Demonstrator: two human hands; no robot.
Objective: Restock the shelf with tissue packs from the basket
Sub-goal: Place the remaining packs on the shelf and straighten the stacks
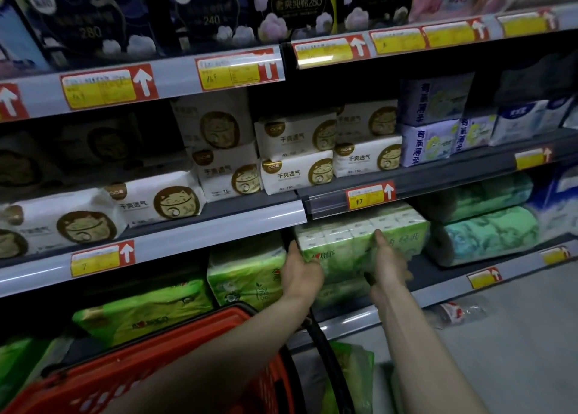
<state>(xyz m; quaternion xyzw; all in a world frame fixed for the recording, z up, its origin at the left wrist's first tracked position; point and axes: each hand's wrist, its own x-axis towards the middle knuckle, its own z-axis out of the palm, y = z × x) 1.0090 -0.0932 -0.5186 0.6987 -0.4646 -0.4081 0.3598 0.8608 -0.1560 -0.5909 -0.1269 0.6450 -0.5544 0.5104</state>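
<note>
Nearest you, at the bottom of the view, the red basket [175, 366] sits under your forearms with its black handle [325, 351] arcing up between them; more green packs [350, 379] show past its rim, though how many are left is hard to tell.

Further out, your left hand [300, 273] and right hand [387, 266] are pressed on the two sides of the green tissue pack [353, 244], fingers spread wide around it rather than closed. It lies at the mouth of the lower shelf [438, 291], just under the price rail [369, 194].

Judge it light and soft: a film-wrapped bundle that gives under pressure and may slide in your palms. Hold it at the two ends, flat-handed, and don't pinch the wrap.

Beside it on the left, another green pack [247, 273] stands close, so the slot looks tight. On the right, the teal rolls [488, 235] leave some room. Overhead, the rail's edge could catch the top of the pack.

Beyond and above, the white cat-print packs [297, 173] fill the next shelf, clear of your work.
</note>
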